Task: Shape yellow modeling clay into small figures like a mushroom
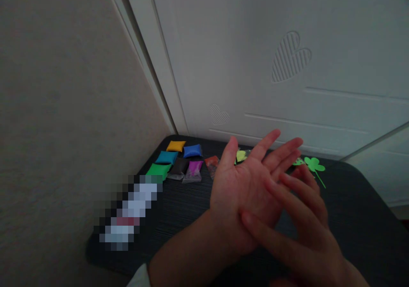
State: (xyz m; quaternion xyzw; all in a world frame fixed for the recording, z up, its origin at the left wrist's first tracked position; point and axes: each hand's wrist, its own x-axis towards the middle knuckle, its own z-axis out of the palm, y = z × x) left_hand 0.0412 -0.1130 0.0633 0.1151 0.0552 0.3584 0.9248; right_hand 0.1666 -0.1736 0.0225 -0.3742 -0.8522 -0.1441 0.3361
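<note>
A white door (223, 61) stands at the far side, and the dark table (182, 206) runs from it to the near edge. Over the table's middle the two hands meet: the left hand (247, 189) is palm up, fingers spread, with nothing visible on its bare palm; the right hand (306, 227) comes in from the near right, fingers apart and loosely bent, tips on or just over that palm. Whether anything is under the right fingers cannot be told. A blurred strip (134, 208) lies along the left edge, slanting from far right to near left. The packets lie far and left of the hands, so the left hand is much the nearer to them. Closest is the red packet (211, 163), just beside the left thumb, its long axis running far to near; left of it lie the purple packet (194, 167) and black packet (179, 167). Smallest, a green clover (314, 164) lies beyond the right hand, stem slanting near and right.
</note>
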